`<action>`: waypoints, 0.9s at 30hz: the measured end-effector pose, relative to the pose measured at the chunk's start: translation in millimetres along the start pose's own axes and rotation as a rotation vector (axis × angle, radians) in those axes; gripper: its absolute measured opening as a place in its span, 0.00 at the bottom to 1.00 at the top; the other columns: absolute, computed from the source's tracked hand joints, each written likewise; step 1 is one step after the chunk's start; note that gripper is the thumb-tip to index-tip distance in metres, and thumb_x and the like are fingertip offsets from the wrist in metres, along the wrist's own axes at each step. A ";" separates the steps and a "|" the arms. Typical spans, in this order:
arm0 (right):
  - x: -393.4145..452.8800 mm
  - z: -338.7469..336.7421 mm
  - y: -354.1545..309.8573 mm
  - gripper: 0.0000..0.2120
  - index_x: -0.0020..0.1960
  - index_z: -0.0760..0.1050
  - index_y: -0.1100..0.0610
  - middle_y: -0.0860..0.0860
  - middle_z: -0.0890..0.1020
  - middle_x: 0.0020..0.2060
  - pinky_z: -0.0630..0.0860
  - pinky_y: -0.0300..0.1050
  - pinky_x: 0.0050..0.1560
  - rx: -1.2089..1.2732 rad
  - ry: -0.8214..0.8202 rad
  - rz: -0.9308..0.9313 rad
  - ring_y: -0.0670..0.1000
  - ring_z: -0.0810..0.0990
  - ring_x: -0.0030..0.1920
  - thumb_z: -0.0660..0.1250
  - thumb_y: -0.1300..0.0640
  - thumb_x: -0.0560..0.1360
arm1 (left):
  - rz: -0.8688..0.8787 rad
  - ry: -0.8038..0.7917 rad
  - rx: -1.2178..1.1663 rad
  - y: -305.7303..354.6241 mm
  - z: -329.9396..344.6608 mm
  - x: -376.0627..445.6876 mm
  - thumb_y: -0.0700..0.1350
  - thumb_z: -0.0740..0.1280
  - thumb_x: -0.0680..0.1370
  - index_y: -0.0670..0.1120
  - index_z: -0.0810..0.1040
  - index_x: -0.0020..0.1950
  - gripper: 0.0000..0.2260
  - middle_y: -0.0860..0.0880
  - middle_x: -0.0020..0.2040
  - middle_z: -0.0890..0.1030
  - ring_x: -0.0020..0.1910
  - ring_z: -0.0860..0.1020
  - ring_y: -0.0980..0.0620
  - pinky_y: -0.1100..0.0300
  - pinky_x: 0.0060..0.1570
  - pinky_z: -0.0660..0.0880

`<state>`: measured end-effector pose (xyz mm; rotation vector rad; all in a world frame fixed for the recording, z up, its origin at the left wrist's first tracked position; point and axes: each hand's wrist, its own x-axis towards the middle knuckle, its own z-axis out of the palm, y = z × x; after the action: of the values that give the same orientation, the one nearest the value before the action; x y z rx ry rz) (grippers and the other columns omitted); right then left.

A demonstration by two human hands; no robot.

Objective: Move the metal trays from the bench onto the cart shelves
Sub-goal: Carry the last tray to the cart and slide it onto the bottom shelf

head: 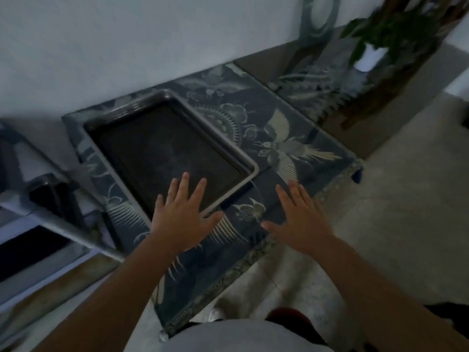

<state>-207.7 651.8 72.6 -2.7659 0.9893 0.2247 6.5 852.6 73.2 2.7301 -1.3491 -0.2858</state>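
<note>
A dark metal tray with a pale raised rim lies flat on the bench, which is covered by a blue patterned cloth. My left hand is spread open over the tray's near corner, fingers apart, holding nothing. To the right of the tray, my right hand hovers above the cloth, also spread and empty. The cart stands at the left with a grey frame; a dark flat shape shows on a lower shelf, too dim to identify.
A white wall runs behind the bench. A potted plant in a white pot stands at the back right beside a second patterned surface. Pale floor spreads to the right. My feet show at the bottom.
</note>
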 end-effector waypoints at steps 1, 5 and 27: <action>15.1 -1.0 -3.7 0.51 0.78 0.34 0.43 0.49 0.37 0.80 0.48 0.64 0.74 -0.013 -0.015 -0.036 0.53 0.37 0.78 0.40 0.17 0.64 | -0.048 -0.001 -0.005 -7.5 1.1 2.0 0.80 0.32 0.66 0.58 0.40 0.82 0.48 0.46 0.83 0.40 0.81 0.43 0.42 0.37 0.75 0.52; 77.2 1.0 -25.6 0.51 0.79 0.35 0.44 0.50 0.37 0.80 0.48 0.64 0.74 -0.063 -0.103 -0.217 0.53 0.39 0.79 0.41 0.18 0.65 | -0.256 -0.025 -0.032 -29.6 13.8 1.0 0.80 0.35 0.67 0.58 0.39 0.81 0.47 0.46 0.83 0.40 0.81 0.43 0.42 0.37 0.75 0.53; 341.5 30.1 -42.8 0.48 0.80 0.40 0.49 0.52 0.40 0.80 0.54 0.58 0.74 -0.078 -0.218 -0.601 0.54 0.44 0.79 0.53 0.24 0.71 | -0.995 0.015 -0.376 -59.6 67.1 63.5 0.75 0.52 0.74 0.56 0.42 0.82 0.43 0.47 0.84 0.47 0.81 0.49 0.42 0.37 0.74 0.58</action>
<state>78.6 483.1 -21.7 -2.8738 0.0810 0.4568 77.0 839.0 -10.1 2.7828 0.1732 -0.4946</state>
